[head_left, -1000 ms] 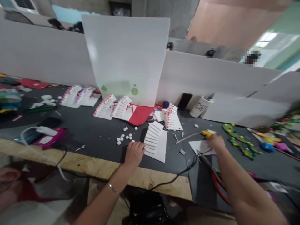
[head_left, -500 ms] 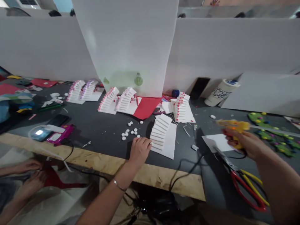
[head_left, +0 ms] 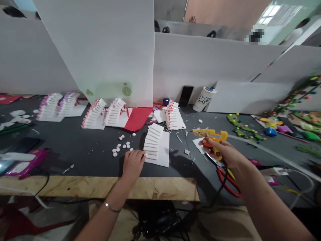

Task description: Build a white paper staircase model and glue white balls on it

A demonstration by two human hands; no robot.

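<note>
"What did we see leftmost on our bench (head_left: 87, 147)?"

"A pink device (head_left: 37, 158), then stair-shaped models (head_left: 48, 108) with coloured edges, farther back."

"And next?"

"Loose white pellets (head_left: 118, 149), just beside our left hand (head_left: 133, 163). Its fingertips touched the lower left edge of the white stepped model (head_left: 151, 142), which lay on a white card (head_left: 164, 150) near the front; whether that grip was closed on anything, we couldn't tell."

"Then?"

"A paper cup (head_left: 203, 100) stood at the back. Nearer us, our right hand (head_left: 227, 152) had its grip clamped round the yellow glue gun (head_left: 213, 135), nozzle pointing left."

"Past that?"

"Scissors (head_left: 227, 189), partly hidden, and green pieces (head_left: 235, 122) dotted with coloured balls."
</note>
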